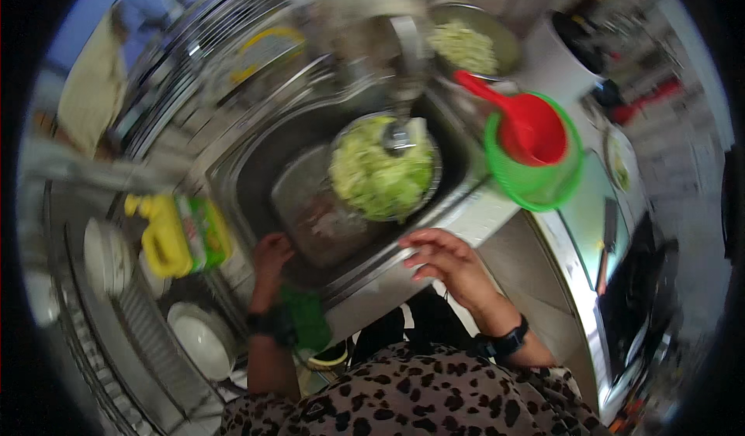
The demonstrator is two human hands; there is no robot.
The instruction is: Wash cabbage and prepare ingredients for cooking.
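A metal bowl [437, 175] of chopped leafy greens [378, 171], probably cabbage, sits in the stainless steel sink [302, 168] under the faucet [401, 46]. My right hand [445, 264] hovers by the sink's front rim, just below the bowl. Its fingers are apart and hold nothing. At the sink's front left corner is my left hand [272, 258], loosely curved, with nothing visible in it. Blur hides whether it touches the rim. Wet bits or murky water lie on the sink floor left of the bowl.
Right of the sink, a red ladle-like scoop [532, 130] rests in a green plastic basket [532, 194]. Beyond stands a bowl of pale chopped food [465, 46]. A knife [608, 232] lies on a glass board [582, 221]. At left are a yellow jug [166, 238] and dish rack [145, 319].
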